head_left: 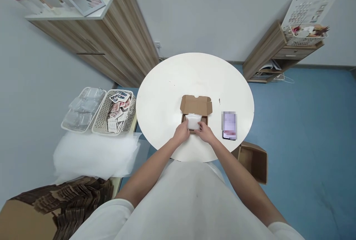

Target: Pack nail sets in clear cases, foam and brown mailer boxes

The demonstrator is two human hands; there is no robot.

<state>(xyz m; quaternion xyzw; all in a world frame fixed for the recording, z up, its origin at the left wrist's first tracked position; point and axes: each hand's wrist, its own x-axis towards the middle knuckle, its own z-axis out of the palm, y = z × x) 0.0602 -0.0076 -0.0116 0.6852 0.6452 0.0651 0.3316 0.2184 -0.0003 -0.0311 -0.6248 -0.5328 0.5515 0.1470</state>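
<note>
Holding white packet [194, 122] by its edges: left hand [181, 132] at its eight o'clock, right hand [205, 132] at its four. Packet in or just over a small cardboard box [205, 119], toward six o'clock on the white desk [194, 73]. Box already open, lid [196, 104] laid toward twelve; packet looks nearly seated, lid not yet closed.
</note>
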